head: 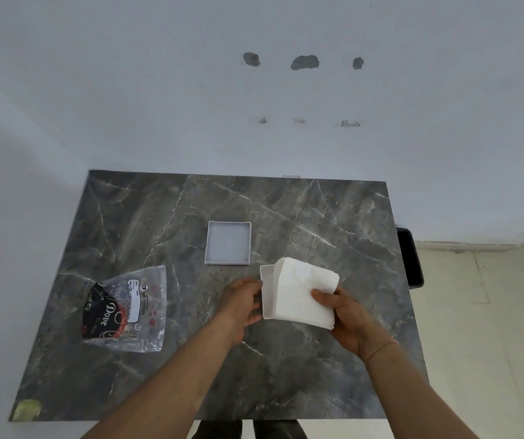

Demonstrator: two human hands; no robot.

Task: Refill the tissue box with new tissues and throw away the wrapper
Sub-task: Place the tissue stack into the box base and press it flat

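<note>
A stack of white tissues (305, 289) is tilted over a white square tissue box (267, 293) near the middle of the table. My right hand (346, 318) grips the stack at its near right corner. My left hand (241, 304) holds the box by its left wall. The stack covers most of the box, so its inside is hidden. The box's square white lid (228, 243) lies flat on the table behind my left hand. A clear plastic wrapper (126, 308) with black and red print lies empty at the left of the table.
The grey marble-patterned table (286, 375) stands against a white wall. A black bin (411, 258) sits on the floor just past the table's right edge. A torn yellowish patch (27, 409) marks the near left corner.
</note>
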